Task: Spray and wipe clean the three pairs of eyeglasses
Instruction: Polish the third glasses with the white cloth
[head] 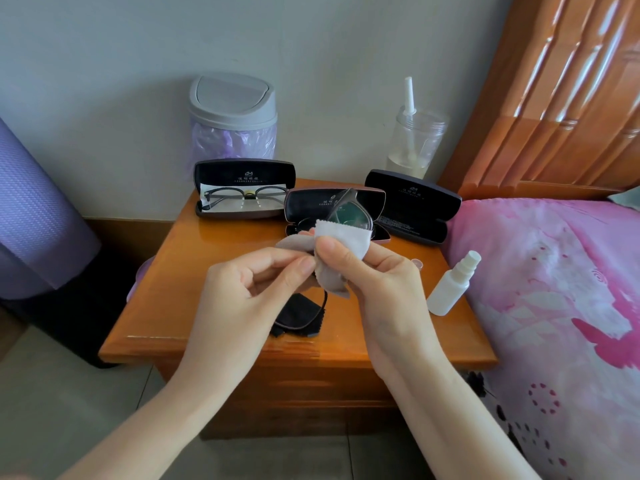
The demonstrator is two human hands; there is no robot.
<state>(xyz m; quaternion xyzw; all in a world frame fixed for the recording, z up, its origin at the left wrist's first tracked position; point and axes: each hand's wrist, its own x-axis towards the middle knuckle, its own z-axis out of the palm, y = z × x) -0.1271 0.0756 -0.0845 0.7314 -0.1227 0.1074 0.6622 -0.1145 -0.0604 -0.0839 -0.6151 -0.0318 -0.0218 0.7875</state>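
Eyeglasses [353, 211] raised over nightstand [194, 271], one lens wrapped in grey cloth [343, 237] and pinched by right hand [377, 278]. Left hand [249, 285] pinching cloth's left part. Second pair [242, 197] lying in open case [242, 174], far left. Spray bottle [450, 289] tilted at nightstand's right edge, against bed [554, 271]. Black cloth [294, 315] lying beneath hands.

Both bare arms reach forward, and the hands meet in the middle. The left hand [252, 292] has curled fingers, and its thumb and first finger pinch a grey cloth [346, 237]. The right hand [377, 282] presses its thumb on the grey cloth, with its fingers wrapped behind.
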